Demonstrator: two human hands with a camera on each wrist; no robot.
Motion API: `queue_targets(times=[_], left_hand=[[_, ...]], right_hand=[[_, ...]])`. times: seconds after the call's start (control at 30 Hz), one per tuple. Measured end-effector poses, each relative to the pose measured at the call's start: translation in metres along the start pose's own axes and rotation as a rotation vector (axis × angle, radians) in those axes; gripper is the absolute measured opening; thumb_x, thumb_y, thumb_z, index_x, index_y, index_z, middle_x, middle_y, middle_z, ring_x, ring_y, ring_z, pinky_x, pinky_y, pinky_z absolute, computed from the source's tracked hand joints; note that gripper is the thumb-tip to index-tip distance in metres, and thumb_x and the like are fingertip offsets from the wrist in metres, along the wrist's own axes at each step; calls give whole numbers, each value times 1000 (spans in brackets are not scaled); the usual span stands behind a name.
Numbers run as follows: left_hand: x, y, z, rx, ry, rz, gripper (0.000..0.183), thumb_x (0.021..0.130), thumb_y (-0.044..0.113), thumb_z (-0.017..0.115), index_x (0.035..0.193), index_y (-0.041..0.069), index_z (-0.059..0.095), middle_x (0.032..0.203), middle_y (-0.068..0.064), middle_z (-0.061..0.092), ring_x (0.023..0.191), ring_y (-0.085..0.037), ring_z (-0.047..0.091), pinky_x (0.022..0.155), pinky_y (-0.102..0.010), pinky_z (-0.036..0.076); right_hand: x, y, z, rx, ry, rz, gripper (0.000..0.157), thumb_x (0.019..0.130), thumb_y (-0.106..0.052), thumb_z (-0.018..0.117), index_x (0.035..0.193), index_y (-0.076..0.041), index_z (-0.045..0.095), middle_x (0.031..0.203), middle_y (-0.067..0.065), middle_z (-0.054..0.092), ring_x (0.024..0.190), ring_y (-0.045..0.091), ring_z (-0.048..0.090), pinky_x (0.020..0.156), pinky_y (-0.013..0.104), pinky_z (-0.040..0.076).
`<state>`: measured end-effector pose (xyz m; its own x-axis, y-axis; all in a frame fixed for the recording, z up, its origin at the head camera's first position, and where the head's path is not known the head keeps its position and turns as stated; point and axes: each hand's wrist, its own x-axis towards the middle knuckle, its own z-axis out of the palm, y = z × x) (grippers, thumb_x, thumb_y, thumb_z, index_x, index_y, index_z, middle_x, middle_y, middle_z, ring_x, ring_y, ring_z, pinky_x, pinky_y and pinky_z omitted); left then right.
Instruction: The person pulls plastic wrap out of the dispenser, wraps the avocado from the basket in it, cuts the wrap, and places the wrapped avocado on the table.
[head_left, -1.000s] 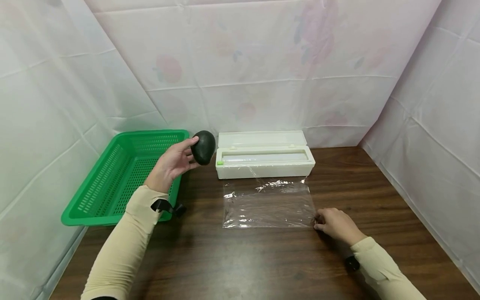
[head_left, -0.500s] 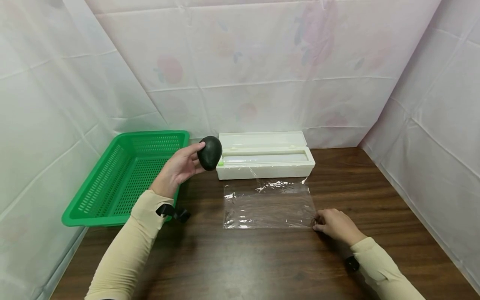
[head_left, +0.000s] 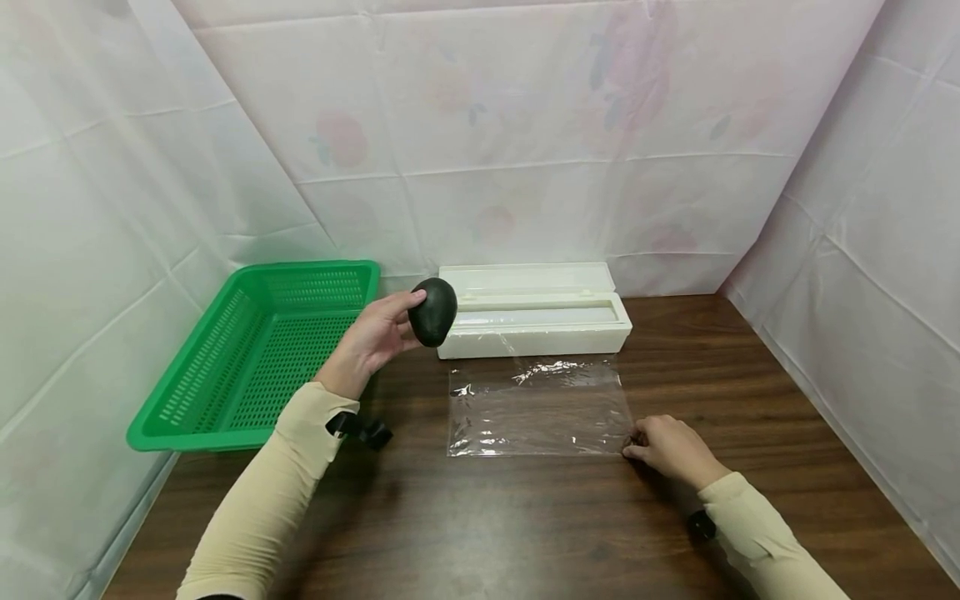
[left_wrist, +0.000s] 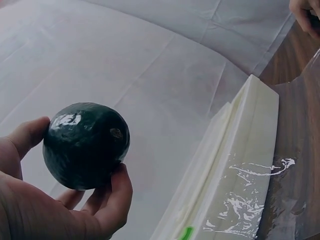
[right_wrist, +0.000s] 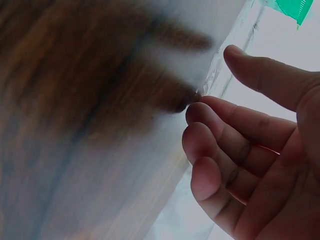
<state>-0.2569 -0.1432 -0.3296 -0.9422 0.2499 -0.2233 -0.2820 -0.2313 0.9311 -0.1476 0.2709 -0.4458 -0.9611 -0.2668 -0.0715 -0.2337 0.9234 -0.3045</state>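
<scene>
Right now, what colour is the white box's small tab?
Bright green; the tab shows best in the left wrist view.

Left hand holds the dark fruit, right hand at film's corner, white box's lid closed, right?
No: the head view shows the lid open, folded back from the white box. Left hand holds the dark fruit; right hand is at a corner of the film.

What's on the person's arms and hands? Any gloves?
No gloves on the left hand or right hand. The left sleeve and right sleeve are long and pale cream. A black strap with a chunky piece sits on the left sleeve; a black lump shows by the right one.
</scene>
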Motion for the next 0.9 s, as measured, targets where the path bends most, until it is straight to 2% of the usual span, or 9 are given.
queue_targets(times=[0.23, 0.43, 0.57, 0.73, 0.9], left_hand=[[2, -4, 3, 35, 25, 5, 40, 99, 24, 55, 134, 8, 44, 107, 3, 60, 94, -12, 64, 100, -48, 44], [3, -7, 7, 50, 30, 8, 54, 98, 23, 56, 145, 4, 37, 123, -4, 54, 96, -13, 62, 109, -54, 39], [3, -10, 9, 76, 50, 9, 57, 98, 22, 55, 148, 4, 35, 137, -10, 47, 99, -14, 60, 110, -57, 37], [5, -13, 12, 92, 71, 12, 58, 98, 22, 57, 149, 5, 36, 150, -15, 39, 116, -23, 55, 110, -58, 36], [5, -17, 14, 119, 69, 20, 62, 97, 22, 58, 152, 6, 31, 155, -17, 33, 136, -33, 42, 111, -59, 34]], right_hand=[[1, 0, 1, 3, 0, 2, 11, 82, -20, 76, 82, -10, 71, 64, -6, 57, 59, 9, 47, 57, 30, 40], [2, -1, 0, 2, 13, 2, 14, 81, -20, 77, 74, -12, 68, 65, -5, 60, 60, 10, 47, 57, 31, 40], [2, -1, 0, 11, 13, 8, 24, 82, -19, 76, 65, -14, 59, 59, -7, 48, 56, 10, 41, 55, 28, 33], [2, -1, 1, 16, 28, 6, 31, 81, -18, 77, 61, -15, 53, 57, -7, 42, 55, 10, 38, 54, 27, 30], [2, 0, 1, 16, 30, 1, 33, 81, -18, 76, 60, -15, 52, 56, -8, 41, 54, 10, 38, 53, 26, 29]])
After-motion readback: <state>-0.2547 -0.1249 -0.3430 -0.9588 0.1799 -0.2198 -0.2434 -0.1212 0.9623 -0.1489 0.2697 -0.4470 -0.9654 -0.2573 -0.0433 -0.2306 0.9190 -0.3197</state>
